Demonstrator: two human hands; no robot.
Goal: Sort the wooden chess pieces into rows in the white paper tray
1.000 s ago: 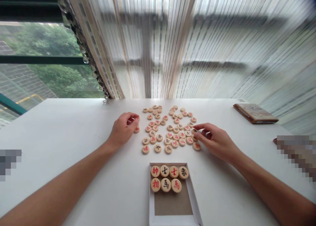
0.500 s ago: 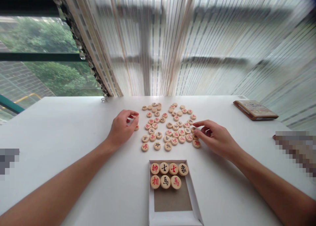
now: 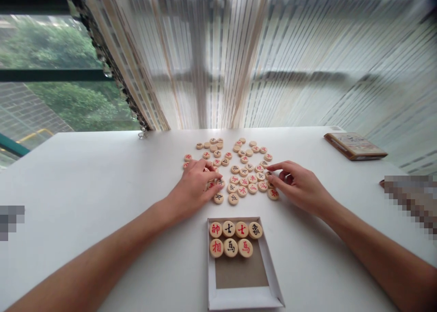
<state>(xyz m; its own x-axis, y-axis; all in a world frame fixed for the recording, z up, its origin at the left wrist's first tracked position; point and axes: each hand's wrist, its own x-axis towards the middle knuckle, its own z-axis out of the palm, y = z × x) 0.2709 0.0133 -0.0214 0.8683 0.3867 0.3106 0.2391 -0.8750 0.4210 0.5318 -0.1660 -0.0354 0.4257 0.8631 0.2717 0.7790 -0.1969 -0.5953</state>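
Many round wooden Chinese chess pieces with red or black characters lie scattered on the white table, some blank side up. Over the left part of the spread, my left hand pinches a black-lettered piece between thumb and index finger, covering several others. At the right edge, my right hand has thumb and index finger around a dark-lettered piece, partly hidden. Nearer me, a shallow white box holds a row of pieces at its far end and a shorter row of three before it.
A flat brown-edged box lies at the back right of the white table. A blurred-out object is at the right edge. Behind the table hang striped string curtains, with a window to the left.
My left hand has moved right and nearer, from a red piece at the left edge to a black-lettered one. That red piece is left on the table. My right hand stays almost still.
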